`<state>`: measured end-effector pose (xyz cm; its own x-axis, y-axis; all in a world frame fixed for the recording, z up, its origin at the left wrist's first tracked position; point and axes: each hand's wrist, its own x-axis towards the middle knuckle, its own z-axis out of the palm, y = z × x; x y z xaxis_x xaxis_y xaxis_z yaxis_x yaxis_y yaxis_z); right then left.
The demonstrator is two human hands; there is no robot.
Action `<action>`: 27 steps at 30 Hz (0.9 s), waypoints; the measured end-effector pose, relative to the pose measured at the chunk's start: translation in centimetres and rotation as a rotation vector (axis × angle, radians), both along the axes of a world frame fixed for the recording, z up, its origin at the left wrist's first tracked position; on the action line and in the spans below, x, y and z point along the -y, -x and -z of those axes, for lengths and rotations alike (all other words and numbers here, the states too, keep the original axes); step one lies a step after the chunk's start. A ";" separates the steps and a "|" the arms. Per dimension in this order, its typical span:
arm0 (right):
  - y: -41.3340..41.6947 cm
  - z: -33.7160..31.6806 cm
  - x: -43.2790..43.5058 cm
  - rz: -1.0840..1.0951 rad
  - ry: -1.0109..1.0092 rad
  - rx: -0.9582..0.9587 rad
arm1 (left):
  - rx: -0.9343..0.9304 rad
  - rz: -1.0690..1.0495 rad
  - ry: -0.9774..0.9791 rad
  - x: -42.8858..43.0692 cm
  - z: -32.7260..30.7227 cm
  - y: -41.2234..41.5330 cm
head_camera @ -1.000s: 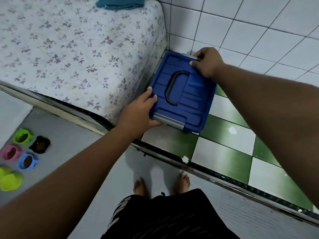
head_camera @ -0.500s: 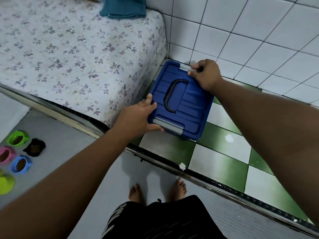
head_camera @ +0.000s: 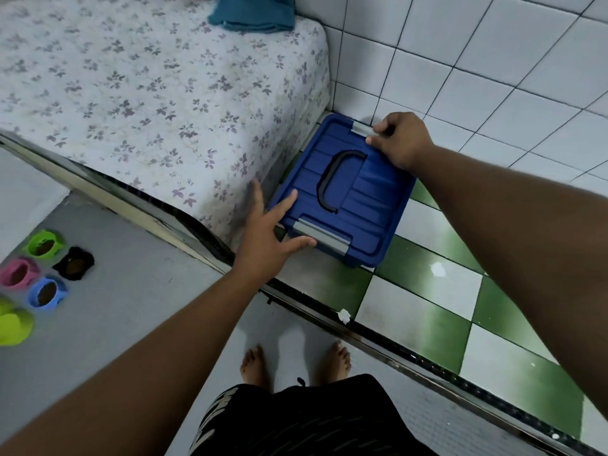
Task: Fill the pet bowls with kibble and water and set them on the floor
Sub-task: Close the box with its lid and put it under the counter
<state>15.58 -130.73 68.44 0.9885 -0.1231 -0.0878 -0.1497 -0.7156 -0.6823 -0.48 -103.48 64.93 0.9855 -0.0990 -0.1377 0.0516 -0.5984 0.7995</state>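
A blue lidded storage box [head_camera: 358, 195] with a black handle and grey clips stands on the green-and-white tiled floor, in the corner between the mattress and the wall. My left hand [head_camera: 266, 238] has its fingers spread at the box's near left corner, thumb by the near grey clip [head_camera: 320, 236]. My right hand [head_camera: 403, 139] pinches the far grey clip. Several small pet bowls sit on the grey floor at left: green [head_camera: 44, 245], black [head_camera: 74, 263], pink [head_camera: 18, 273] and blue [head_camera: 46, 292], each with brown kibble inside.
A flower-patterned mattress [head_camera: 148, 87] with a folded teal cloth [head_camera: 253, 11] fills the upper left. White tiled wall [head_camera: 493, 60] stands behind the box. A metal door track [head_camera: 378, 337] crosses the floor. A lime-green object [head_camera: 13, 325] lies at the left edge. My bare feet [head_camera: 292, 360] stand below.
The box has come down onto the tiled floor. My left hand has loosened from gripping the near edge to spread fingers. My right hand stays at the far clip.
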 end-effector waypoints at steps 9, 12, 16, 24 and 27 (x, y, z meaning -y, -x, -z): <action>-0.4 0.4 1.1 -0.092 0.088 0.039 | -0.129 -0.583 0.633 5.9 2.2 4.3; 0.8 0.8 1.3 -0.168 0.167 0.052 | -0.166 -0.560 0.604 7.1 1.4 4.5; 1.8 0.9 1.7 -0.226 0.195 -0.003 | -0.208 -0.463 0.542 7.7 0.1 4.9; 6.1 0.0 1.1 -0.224 0.238 -0.097 | -0.239 -0.357 0.419 6.0 -0.3 7.8; 9.0 -0.1 0.1 -0.227 0.266 -0.088 | -0.252 -0.329 0.394 4.3 -0.5 9.5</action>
